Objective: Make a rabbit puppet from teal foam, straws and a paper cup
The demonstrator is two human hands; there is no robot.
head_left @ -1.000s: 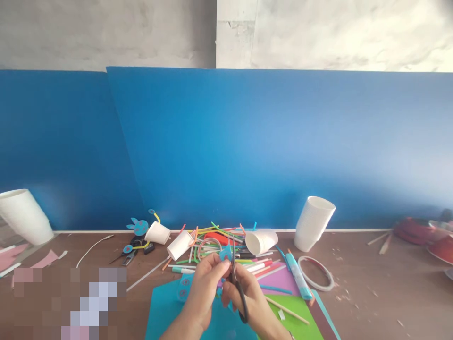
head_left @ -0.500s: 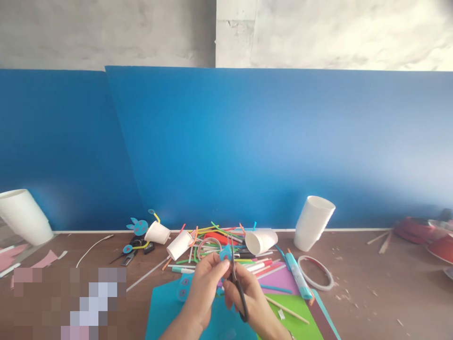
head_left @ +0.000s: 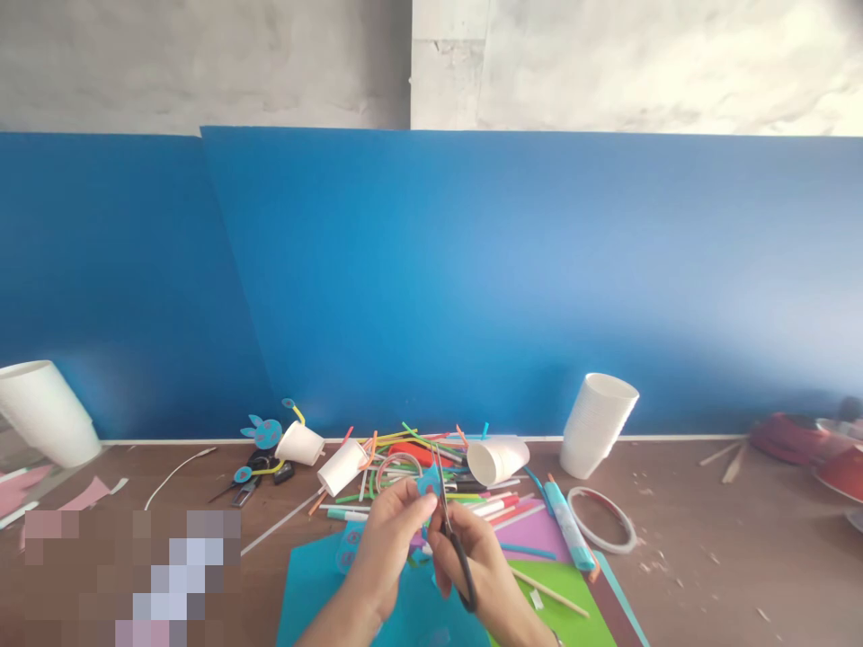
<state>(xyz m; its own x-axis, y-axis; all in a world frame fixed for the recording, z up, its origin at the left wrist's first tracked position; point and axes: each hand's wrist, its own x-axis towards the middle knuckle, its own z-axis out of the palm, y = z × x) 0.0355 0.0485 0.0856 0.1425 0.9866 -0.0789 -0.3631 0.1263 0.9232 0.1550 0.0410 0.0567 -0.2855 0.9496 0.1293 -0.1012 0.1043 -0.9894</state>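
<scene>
My left hand [head_left: 387,548] pinches a small blue paper piece [head_left: 428,482] between thumb and fingers, above the blue paper sheet [head_left: 310,584]. In my right hand [head_left: 472,557] is a pair of black-handled scissors [head_left: 461,562], its blades pointing up beside the right edge of the blue piece. The blades look nearly closed. A blue paper strip with small red drawings [head_left: 349,546] lies just left of my left hand. Behind both hands spreads a pile of coloured straws and markers [head_left: 499,505].
White paper cups [head_left: 497,460] lie behind the hands, and a cup stack [head_left: 599,424] stands at the right near a tape roll [head_left: 601,519]. A blue rabbit cutout [head_left: 267,433] is at the left. A blue panel [head_left: 431,288] rises behind the table.
The scissors and my right hand have shifted slightly, and the blades have tilted a little to the left. My left hand still holds the blue piece in nearly the same place.
</scene>
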